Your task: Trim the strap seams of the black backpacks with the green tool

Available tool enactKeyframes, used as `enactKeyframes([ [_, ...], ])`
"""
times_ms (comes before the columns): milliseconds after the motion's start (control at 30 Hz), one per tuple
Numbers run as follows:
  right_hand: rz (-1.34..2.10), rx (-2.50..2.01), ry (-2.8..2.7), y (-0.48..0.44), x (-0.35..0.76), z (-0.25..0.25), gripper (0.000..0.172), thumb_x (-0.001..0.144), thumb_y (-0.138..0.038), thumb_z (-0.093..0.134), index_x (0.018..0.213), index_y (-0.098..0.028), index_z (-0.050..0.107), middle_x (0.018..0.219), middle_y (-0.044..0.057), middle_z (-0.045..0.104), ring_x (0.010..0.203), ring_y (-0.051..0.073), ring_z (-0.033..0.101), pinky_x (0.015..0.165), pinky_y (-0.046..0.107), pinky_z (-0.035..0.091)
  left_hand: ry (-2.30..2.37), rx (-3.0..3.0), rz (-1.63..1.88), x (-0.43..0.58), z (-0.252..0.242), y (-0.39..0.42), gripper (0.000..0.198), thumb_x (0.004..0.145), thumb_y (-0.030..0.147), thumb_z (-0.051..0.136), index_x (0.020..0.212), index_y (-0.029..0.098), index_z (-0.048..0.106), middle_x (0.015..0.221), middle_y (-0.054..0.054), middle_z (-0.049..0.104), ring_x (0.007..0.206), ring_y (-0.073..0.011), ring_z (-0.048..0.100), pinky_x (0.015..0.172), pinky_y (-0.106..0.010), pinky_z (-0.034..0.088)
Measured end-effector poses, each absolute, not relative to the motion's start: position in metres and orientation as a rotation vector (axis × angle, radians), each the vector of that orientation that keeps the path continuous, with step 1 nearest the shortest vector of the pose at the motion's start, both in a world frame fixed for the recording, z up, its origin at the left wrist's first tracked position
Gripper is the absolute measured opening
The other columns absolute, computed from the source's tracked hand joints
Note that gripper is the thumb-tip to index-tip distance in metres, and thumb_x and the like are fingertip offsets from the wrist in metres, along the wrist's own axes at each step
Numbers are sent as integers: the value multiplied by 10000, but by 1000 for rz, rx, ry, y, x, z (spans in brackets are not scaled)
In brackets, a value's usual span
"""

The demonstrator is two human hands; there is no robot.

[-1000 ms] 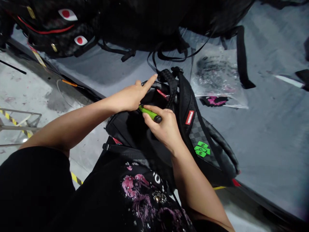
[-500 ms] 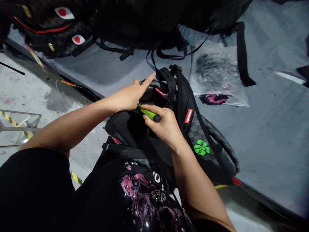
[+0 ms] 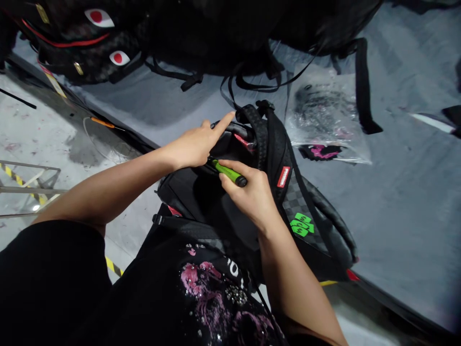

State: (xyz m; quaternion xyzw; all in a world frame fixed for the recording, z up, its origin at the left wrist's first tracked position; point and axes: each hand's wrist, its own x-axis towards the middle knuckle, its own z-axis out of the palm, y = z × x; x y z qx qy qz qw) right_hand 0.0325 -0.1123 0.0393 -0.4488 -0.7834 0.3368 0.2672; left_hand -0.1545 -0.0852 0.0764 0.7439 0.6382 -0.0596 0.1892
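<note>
A black backpack (image 3: pixel 216 206) with checked panels lies in front of me at the table edge, its top opened. My left hand (image 3: pixel 201 144) is closed at the edge of its opening, the index finger stretched out towards the shoulder straps (image 3: pixel 264 129). The tips of the other fingers are hidden. My right hand (image 3: pixel 252 192) grips a slim green tool (image 3: pixel 232 173) with a black rear end. Its thin dark front part points at the bag beneath my left fingers; the tip cannot be made out. A green patch (image 3: pixel 301 224) sits on the bag's side.
Several dark bags (image 3: pixel 209 33) line the back of the grey-covered table (image 3: pixel 396 202), one with red-and-white eye shapes. A clear plastic bag (image 3: pixel 324 110) lies right of the backpack. An orange-handled tool (image 3: pixel 103 123) rests by the left edge. A metal frame (image 3: pixel 29 190) stands on the floor.
My right hand has drawn the green tool slightly right and down, away from my left hand, and more of its dark front part shows. My left hand keeps nearly the same place.
</note>
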Motion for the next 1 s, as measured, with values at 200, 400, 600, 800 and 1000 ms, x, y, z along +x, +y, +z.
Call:
enactKeyframes([
  [200,868,-1259,-2104,-114,30,41,311,857,-276,591,1119,-218,748,1068,50,782,946,243,748,917,390,568,1808,2097,-141,-154,77,-85,965,883,126,500,1563,328,-153,1346,-163,457,930,-220,627,819,-356,492],
  [400,856,-1312,-2068,-115,26,40,295,861,-291,598,1104,-221,751,1051,53,785,941,249,746,927,400,560,1802,2089,-134,-155,78,-85,963,884,129,509,1564,338,-140,1351,-163,459,935,-220,622,822,-358,488],
  [600,893,-1222,-2068,-112,24,37,304,893,-383,612,1093,-204,755,1063,62,783,944,246,742,925,399,551,1809,2091,-142,-155,77,-84,960,886,129,500,1558,345,-151,1359,-156,456,951,-224,625,825,-356,488],
  [800,854,-1200,-2111,-113,24,38,287,883,-315,600,1101,-205,752,1068,57,782,952,243,745,927,386,555,1810,2084,-147,-155,76,-84,976,888,138,516,1554,344,-166,1361,-163,459,957,-233,630,831,-363,489],
  [1000,826,-1240,-2109,-114,27,41,301,878,-291,578,1107,-195,748,1075,67,779,960,252,746,920,398,563,1816,2088,-112,-155,76,-85,954,883,119,514,1569,332,-115,1348,-169,469,979,-251,630,835,-369,484],
])
